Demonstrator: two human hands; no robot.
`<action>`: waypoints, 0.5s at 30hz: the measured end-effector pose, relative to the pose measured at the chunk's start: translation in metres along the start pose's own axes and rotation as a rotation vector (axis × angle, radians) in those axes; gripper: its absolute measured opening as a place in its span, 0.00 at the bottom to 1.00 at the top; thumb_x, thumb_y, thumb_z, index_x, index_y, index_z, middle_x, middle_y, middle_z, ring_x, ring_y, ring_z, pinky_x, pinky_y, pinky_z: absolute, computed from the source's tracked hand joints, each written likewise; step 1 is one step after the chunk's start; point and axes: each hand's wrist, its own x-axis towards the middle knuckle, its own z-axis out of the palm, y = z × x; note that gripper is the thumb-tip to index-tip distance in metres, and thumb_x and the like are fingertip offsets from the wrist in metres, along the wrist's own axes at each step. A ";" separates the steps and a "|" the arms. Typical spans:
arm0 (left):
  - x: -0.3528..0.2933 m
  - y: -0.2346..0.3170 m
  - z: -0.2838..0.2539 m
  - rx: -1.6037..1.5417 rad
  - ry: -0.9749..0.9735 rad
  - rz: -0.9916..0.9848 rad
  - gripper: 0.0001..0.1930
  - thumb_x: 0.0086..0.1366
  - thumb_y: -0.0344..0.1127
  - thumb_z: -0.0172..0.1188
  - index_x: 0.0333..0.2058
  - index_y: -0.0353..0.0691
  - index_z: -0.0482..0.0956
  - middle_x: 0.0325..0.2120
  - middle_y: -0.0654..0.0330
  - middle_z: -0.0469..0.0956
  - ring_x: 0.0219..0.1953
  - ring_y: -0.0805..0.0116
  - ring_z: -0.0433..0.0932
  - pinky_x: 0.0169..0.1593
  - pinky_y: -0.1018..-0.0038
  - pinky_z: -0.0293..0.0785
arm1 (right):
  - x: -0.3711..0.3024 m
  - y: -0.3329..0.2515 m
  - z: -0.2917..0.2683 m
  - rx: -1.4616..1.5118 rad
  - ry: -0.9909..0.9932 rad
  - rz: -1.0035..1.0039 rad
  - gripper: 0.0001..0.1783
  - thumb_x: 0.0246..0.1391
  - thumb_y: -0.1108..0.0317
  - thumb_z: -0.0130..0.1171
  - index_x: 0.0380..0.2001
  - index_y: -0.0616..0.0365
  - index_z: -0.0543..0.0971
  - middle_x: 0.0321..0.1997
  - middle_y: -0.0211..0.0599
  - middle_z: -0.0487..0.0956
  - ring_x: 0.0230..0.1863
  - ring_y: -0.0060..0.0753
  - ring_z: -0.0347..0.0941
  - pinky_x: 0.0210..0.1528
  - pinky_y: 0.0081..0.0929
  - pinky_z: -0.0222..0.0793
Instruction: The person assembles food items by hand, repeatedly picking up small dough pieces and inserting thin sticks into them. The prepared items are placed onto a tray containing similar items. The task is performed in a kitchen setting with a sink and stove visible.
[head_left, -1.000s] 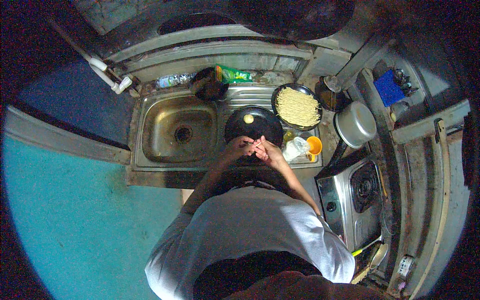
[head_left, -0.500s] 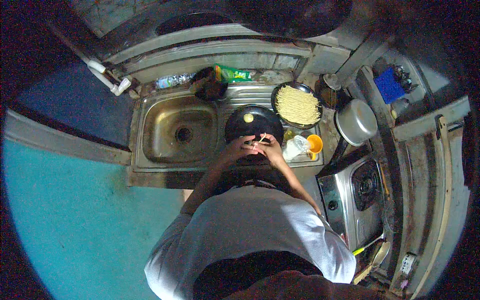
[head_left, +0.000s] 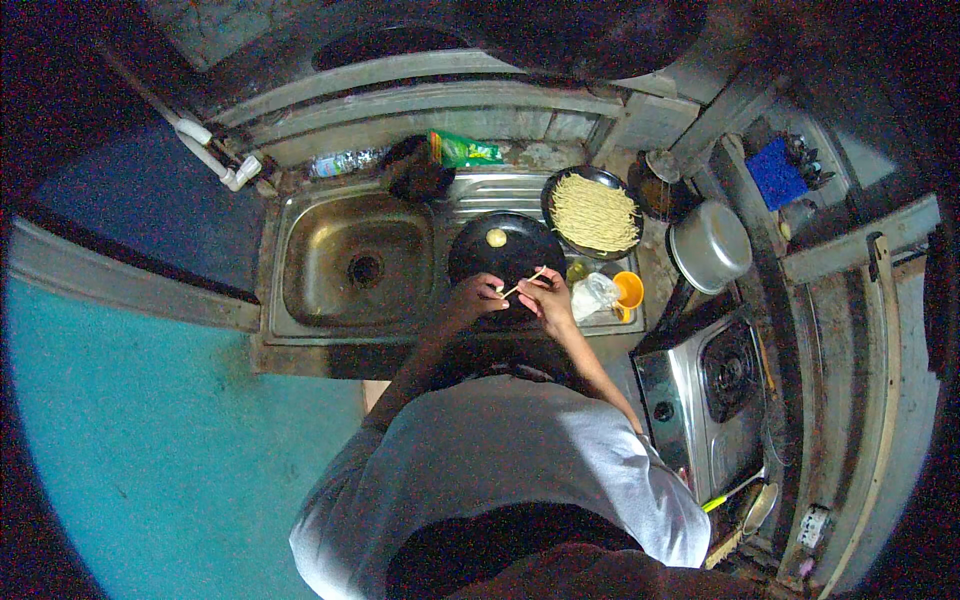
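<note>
While you stand at the steel sink (head_left: pixel 355 268) with its drainboard, the black pan (head_left: pixel 505 250) sits just right of the basin, holding a small pale lump (head_left: pixel 496 238), and a dark plate of noodles (head_left: pixel 594 211) lies just beyond it. Your left hand (head_left: pixel 478 298) and right hand (head_left: pixel 548 298) meet over the pan's near rim, each pinching an end of a thin pale stick (head_left: pixel 523 284) stretched between them

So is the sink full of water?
No, the sink is dry enough that its bare metal bottom and the round drain hole show plainly.
</note>
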 end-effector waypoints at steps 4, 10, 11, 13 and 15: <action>-0.003 0.006 0.004 0.130 0.113 0.067 0.19 0.45 0.38 0.69 0.36 0.39 0.75 0.30 0.59 0.78 0.34 0.68 0.77 0.41 0.72 0.72 | 0.004 0.000 -0.003 0.015 0.049 0.046 0.21 0.46 0.78 0.59 0.44 0.54 0.65 0.36 0.40 0.76 0.35 0.29 0.76 0.35 0.21 0.76; -0.007 0.029 0.006 0.224 0.153 0.073 0.08 0.53 0.37 0.63 0.29 0.39 0.79 0.30 0.60 0.78 0.35 0.68 0.77 0.41 0.73 0.71 | 0.008 -0.001 -0.008 0.115 0.040 0.094 0.09 0.53 0.69 0.56 0.38 0.54 0.70 0.36 0.33 0.77 0.37 0.24 0.75 0.39 0.24 0.75; -0.008 0.027 0.006 0.234 0.125 0.056 0.08 0.54 0.37 0.62 0.29 0.39 0.79 0.30 0.60 0.78 0.35 0.67 0.77 0.41 0.72 0.71 | 0.010 -0.001 -0.012 0.132 0.034 0.106 0.08 0.54 0.68 0.55 0.37 0.54 0.71 0.37 0.33 0.77 0.38 0.24 0.75 0.39 0.24 0.75; -0.009 0.019 0.001 0.254 0.068 0.022 0.08 0.56 0.38 0.60 0.31 0.40 0.80 0.30 0.61 0.78 0.35 0.66 0.77 0.42 0.70 0.70 | 0.016 -0.001 -0.019 0.142 0.037 0.130 0.09 0.54 0.69 0.54 0.39 0.54 0.71 0.38 0.34 0.77 0.38 0.24 0.75 0.40 0.24 0.74; -0.009 -0.026 0.001 -0.007 0.074 0.054 0.09 0.56 0.39 0.60 0.32 0.40 0.80 0.30 0.62 0.78 0.37 0.65 0.76 0.44 0.68 0.69 | 0.016 -0.004 -0.014 0.125 0.013 0.139 0.11 0.54 0.70 0.53 0.41 0.54 0.71 0.39 0.35 0.77 0.39 0.25 0.75 0.41 0.25 0.74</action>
